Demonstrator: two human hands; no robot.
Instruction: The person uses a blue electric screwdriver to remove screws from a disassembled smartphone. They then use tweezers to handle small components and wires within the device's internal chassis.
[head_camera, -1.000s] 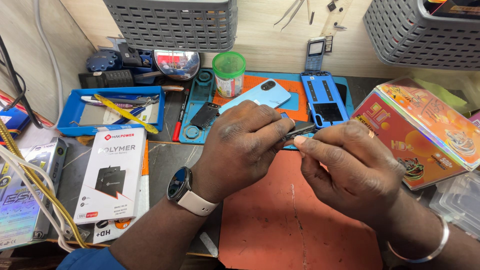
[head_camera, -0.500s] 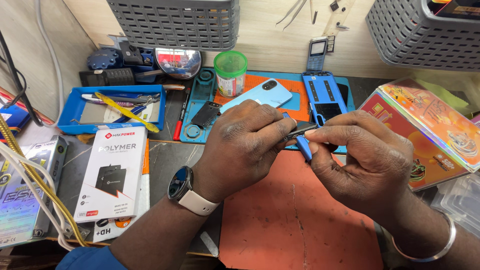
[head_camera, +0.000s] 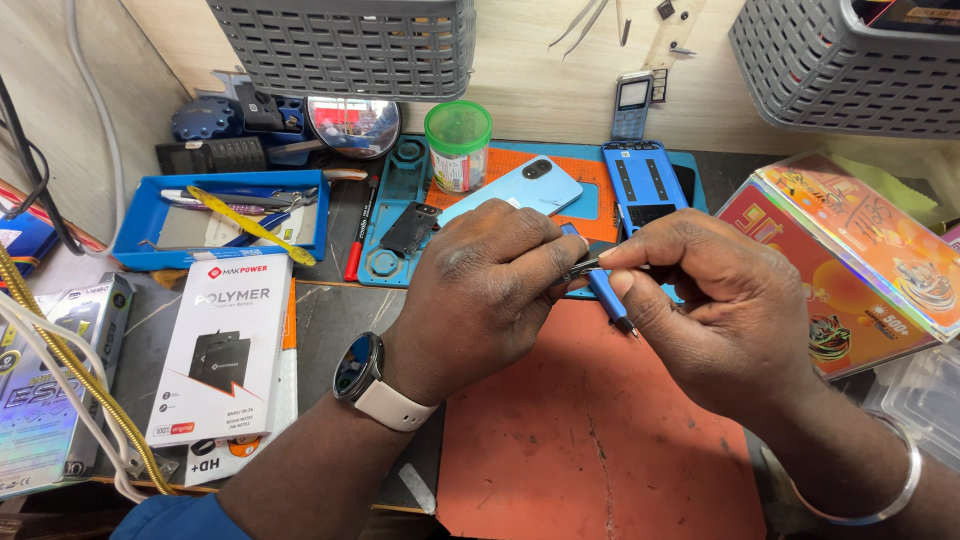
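Both hands meet above the red mat (head_camera: 600, 440), and each grip is pressed together on a small tool. One grip, that of the left hand (head_camera: 480, 290), has its thumb and forefinger pinched on the near end of a thin dark tool, probably tweezers (head_camera: 588, 266), whose shaft shows only briefly between the two hands. That wrist wears a round watch (head_camera: 358, 366) on a pale strap. The other grip, that of the right hand (head_camera: 715, 300), is closed on a blue-handled screwdriver (head_camera: 605, 295); its handle lies under the fingertips (head_camera: 625, 255) and its dark tip points down and to the right, just above the mat. Whether the right fingers also touch the dark tool cannot be told. A metal bangle (head_camera: 880, 490) circles the right wrist.

Behind the hands, on a teal work tray (head_camera: 385, 230), a light blue phone (head_camera: 515, 188) lies tilted with its back up, a dark flat part (head_camera: 410, 228) just to its left. A green-lidded jar (head_camera: 458, 145) stands beyond it. On the left of the surface are a white battery box (head_camera: 225, 350) and a blue tray (head_camera: 150, 215) of tools. Colourful boxes (head_camera: 850, 250) lie at the right.
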